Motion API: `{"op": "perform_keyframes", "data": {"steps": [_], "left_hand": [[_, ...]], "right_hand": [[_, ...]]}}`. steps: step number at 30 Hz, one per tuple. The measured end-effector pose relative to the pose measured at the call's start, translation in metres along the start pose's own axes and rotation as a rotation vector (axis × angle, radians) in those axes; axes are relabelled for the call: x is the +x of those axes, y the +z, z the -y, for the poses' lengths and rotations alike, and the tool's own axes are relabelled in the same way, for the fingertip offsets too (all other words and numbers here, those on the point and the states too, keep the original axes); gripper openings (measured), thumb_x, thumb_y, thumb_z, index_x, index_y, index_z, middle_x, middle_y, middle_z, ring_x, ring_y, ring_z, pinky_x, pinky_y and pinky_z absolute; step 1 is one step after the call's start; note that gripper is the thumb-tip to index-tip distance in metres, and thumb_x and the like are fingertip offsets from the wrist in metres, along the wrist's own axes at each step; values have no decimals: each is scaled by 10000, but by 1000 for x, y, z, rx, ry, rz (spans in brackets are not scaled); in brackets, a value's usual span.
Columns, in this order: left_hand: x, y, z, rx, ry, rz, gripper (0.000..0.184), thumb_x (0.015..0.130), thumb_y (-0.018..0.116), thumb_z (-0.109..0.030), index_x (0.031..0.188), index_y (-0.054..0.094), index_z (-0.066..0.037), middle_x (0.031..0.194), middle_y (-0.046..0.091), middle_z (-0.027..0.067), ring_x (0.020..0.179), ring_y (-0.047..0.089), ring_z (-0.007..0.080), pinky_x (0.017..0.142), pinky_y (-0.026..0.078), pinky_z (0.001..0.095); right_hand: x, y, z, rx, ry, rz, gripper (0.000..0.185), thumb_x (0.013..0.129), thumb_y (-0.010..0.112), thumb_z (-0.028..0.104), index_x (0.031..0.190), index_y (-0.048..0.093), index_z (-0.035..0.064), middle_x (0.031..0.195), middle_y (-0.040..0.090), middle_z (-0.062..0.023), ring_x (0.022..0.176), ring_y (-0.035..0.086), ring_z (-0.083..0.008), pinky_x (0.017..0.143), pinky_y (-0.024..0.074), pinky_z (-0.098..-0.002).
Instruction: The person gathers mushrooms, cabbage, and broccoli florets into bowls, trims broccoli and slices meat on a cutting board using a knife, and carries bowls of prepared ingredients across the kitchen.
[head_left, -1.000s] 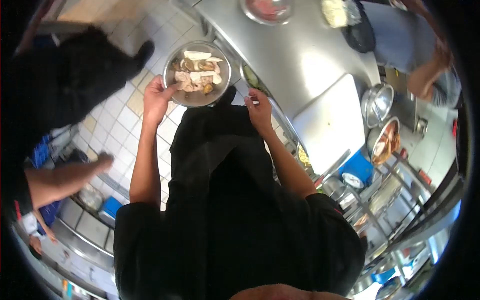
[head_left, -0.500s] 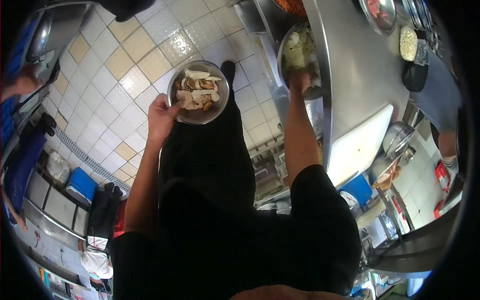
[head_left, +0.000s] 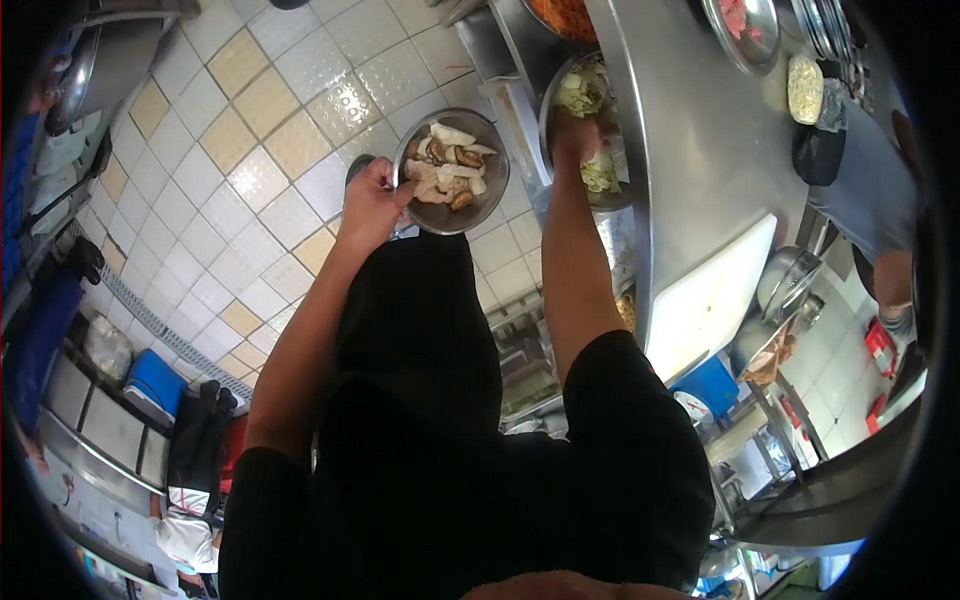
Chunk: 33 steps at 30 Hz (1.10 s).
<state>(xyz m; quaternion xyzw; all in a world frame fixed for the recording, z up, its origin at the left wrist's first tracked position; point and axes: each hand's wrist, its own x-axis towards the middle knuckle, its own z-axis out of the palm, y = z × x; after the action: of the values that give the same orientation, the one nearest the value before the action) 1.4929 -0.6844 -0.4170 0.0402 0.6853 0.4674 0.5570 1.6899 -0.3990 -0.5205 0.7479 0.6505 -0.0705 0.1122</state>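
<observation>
Head view: your left hand (head_left: 374, 206) clamps the bowl (head_left: 484, 210); your right hand (head_left: 575, 137), grip unclear, seemingly gathers greens (head_left: 583, 92), next needing a firm grasp.

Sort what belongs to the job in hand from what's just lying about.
In use:
steel bowl, held in the left grip
sliced food inside it
chopped greens, where the right grip reaches

Seemingly just lying about:
white cutting board
blue scale
orange shreds
pink food
</observation>
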Motion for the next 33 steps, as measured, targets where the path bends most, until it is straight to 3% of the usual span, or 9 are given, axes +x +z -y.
{"op": "perform_keyframes", "data": {"steps": [3,5,13,18,19,24,27,30,33], "left_hand": [[4,15,-25,42,23,2,200,807,662,-41,744,472,-28,667,485,12,588,537,83,458,491,269],[7,29,-35,16,46,9,201,807,663,-40,740,473,-28,664,484,12,575,533,85,450,488,267],[21,107,-56,-28,71,44,206,775,632,-18,704,439,-28,604,497,33,543,547,103,450,468,282],[29,152,-66,189,229,8,144,744,641,-57,810,536,15,626,558,160,561,582,204,568,475,345],[31,161,-71,197,134,39,168,738,655,-78,822,545,17,667,571,208,623,610,312,613,478,379],[48,199,-71,401,400,7,166,736,645,-77,800,533,28,655,553,205,555,579,286,561,472,361],[68,201,-41,273,332,70,159,762,629,-36,908,604,21,693,624,139,581,616,186,560,492,324],[80,199,-31,114,253,147,183,744,665,-98,817,544,18,725,577,236,678,587,376,644,478,400],[89,197,-22,21,261,215,183,740,674,-94,807,540,10,721,577,191,656,570,285,645,472,366]], "right_hand": [[3,-22,-6,22,49,257,638,843,530,562,1184,610,30,1189,609,-231,1124,583,-359,939,454,-460],[36,14,-59,189,-186,96,631,862,516,545,1227,584,34,1255,567,-232,1200,523,-353,999,401,-436],[-8,-84,-119,834,-52,-229,477,888,529,398,1185,585,28,1147,601,-202,1087,568,-349,927,441,-440],[-37,-101,-91,455,-277,-228,382,905,538,306,1158,586,25,1080,623,-184,1016,596,-346,882,467,-442],[-45,-98,-82,312,-336,-167,363,908,539,288,1153,586,24,1067,627,-180,1002,602,-345,873,472,-442],[-66,-76,-56,-217,-637,116,271,925,548,197,1127,586,21,1000,648,-161,931,630,-342,827,497,-444],[-52,-46,-76,-80,-788,-17,249,900,587,211,1043,618,10,929,653,-170,894,638,-333,803,501,-435],[-45,-76,-73,282,-768,190,323,930,534,242,1172,563,30,1010,636,-205,958,625,-363,811,503,-420],[-38,-52,-107,803,-613,211,362,914,574,316,1152,598,45,1061,644,-181,961,616,-352,828,489,-412]]}}
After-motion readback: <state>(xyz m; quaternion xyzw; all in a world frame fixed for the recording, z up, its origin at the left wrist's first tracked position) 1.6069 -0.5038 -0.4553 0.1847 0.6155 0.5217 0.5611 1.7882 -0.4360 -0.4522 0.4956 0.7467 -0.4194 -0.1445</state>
